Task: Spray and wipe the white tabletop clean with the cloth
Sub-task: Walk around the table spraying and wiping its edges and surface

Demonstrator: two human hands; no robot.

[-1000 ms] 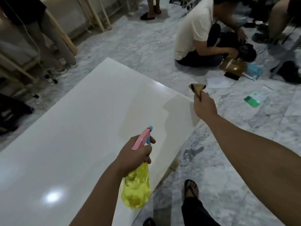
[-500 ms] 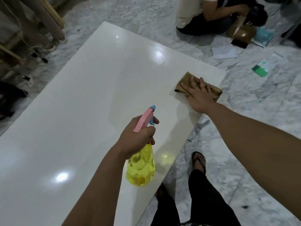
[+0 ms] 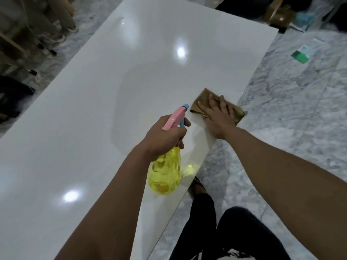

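Left hand (image 3: pixel 165 136) fisted around the neck of the yellow spray bottle (image 3: pixel 166 173), index finger on the blue trigger. Pink nozzle aims up-frame, away from the person, out over the white table (image 3: pixel 93 109); bottle's long axis hangs roughly vertical, body clear of the surface above the near edge. Right hand (image 3: pixel 219 117) fully open, palm flat, fingers spread, pressing the brown cloth (image 3: pixel 203 98) down on the table close to its right edge. One cloth corner overhangs that edge. Marble floor (image 3: pixel 291 119) beside.

floor: grey marble (image 3: pixel 293 113) | green packet (image 3: pixel 300 56) on floor | cardboard box (image 3: pixel 277 15) at far end
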